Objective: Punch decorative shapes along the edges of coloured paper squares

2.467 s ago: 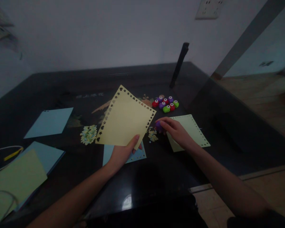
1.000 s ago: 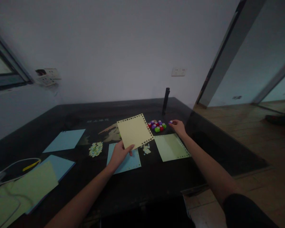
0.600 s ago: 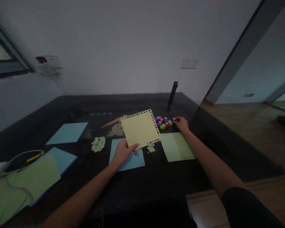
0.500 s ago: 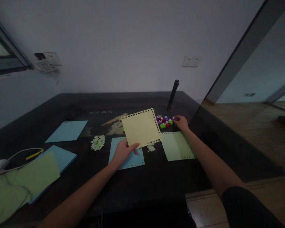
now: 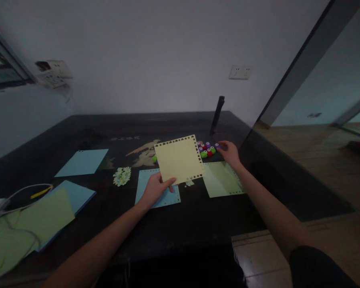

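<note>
My left hand (image 5: 158,188) grips the lower edge of a pale yellow sheet of paper (image 5: 180,160), thumb on top. Small punched holes run along the sheet's top, right and lower right edges. My right hand (image 5: 230,153) is closed at the fingertips on a small purple craft punch (image 5: 217,146), at the right end of a cluster of green, red and purple punches (image 5: 209,153). Beneath the raised sheet lies a blue sheet (image 5: 145,180) with punched edges, partly hidden. A pale green punched sheet (image 5: 220,180) lies below my right hand.
A pile of paper cut-outs (image 5: 121,176) sits on the black table (image 5: 198,224), left of centre. Further left are a blue sheet (image 5: 82,163), stacked green and blue paper (image 5: 53,212) and a white cable (image 5: 32,232). A black upright post (image 5: 217,115) stands at the back.
The view has shifted slightly, so everything sits a little higher in the picture. My left hand still holds the yellow sheet, and my right hand stays at the purple punch.
</note>
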A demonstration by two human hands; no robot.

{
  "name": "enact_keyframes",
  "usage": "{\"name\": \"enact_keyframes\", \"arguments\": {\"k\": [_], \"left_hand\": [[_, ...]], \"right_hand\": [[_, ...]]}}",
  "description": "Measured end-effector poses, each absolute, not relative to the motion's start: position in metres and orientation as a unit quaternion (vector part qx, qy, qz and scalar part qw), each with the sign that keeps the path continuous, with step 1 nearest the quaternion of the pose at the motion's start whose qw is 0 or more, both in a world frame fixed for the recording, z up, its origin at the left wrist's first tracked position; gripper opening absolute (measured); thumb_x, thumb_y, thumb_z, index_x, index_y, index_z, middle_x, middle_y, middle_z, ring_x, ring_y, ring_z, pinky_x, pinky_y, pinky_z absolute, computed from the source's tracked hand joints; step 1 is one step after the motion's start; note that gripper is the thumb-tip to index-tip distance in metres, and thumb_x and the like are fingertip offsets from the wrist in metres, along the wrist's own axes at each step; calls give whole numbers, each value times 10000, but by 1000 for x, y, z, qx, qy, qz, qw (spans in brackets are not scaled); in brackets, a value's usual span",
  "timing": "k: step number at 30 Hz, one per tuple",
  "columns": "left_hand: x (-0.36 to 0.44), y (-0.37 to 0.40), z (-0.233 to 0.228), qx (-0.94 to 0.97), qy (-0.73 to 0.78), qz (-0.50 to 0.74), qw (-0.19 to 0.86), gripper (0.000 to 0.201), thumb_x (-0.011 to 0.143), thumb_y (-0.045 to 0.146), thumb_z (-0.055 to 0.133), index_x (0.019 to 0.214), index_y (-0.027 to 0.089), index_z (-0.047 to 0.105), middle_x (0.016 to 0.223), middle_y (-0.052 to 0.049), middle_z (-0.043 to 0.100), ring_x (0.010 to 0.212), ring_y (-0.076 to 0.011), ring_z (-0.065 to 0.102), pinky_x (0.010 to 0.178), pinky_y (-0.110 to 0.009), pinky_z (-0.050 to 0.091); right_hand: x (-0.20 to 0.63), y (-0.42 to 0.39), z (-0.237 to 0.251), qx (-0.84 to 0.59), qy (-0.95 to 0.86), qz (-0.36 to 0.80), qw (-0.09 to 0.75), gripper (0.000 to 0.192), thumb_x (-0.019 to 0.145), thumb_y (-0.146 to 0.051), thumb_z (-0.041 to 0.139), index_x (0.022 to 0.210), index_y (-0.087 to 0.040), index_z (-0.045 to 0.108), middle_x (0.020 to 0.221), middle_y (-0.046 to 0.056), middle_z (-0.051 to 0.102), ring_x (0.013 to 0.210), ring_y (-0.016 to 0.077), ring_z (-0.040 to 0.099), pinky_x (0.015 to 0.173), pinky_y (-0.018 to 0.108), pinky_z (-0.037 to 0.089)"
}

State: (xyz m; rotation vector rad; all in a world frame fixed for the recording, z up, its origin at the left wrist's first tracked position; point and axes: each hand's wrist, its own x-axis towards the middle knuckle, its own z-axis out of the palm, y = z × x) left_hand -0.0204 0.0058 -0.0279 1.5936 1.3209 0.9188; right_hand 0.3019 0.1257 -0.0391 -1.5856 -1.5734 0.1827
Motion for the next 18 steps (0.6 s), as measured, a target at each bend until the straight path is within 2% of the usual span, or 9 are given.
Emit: {"name": "enact_keyframes", "arguments": {"k": [3,6,9,12,15,18], "left_hand": [[-20,3,-27,639,521,358,437,271,741,397,604,764,128,615,487,0,625,469,-127,533,483,-214,363],[-18,1,-25,642,510,351,452,260,740,378,615,795,123,617,504,-3,633,496,-132,562,516,-218,394],[-14,-1,-23,640,506,339,468,270,731,369,625,821,115,624,528,-15,644,513,-142,581,527,-230,416],[-13,0,-25,623,482,363,498,323,726,387,631,900,114,626,719,-57,705,611,-163,628,591,-260,471],[-16,5,-29,602,465,420,494,361,743,418,615,965,134,623,916,-74,701,784,-187,646,694,-287,497],[-21,10,-32,597,488,441,459,315,772,432,582,886,144,633,818,-45,682,719,-168,618,635,-265,484]], "right_hand": [[268,84,-20,-546,-665,236,453,287,759,-339,584,989,-173,629,864,73,656,794,203,605,715,339,471],[238,48,-9,-502,-650,369,434,324,800,-429,534,996,-185,619,805,50,661,715,181,605,632,312,471],[224,32,-9,-498,-602,449,434,310,725,-432,629,894,-172,623,744,33,656,673,173,599,618,308,464],[224,30,-16,-494,-560,493,446,289,660,-384,697,829,-162,620,689,17,646,624,157,588,622,307,456],[227,32,-20,-492,-543,498,463,260,643,-352,708,795,-160,619,644,0,628,584,138,566,601,292,437],[228,32,-19,-491,-535,498,474,244,629,-333,714,778,-165,618,617,-10,620,572,134,558,584,284,427]]}}
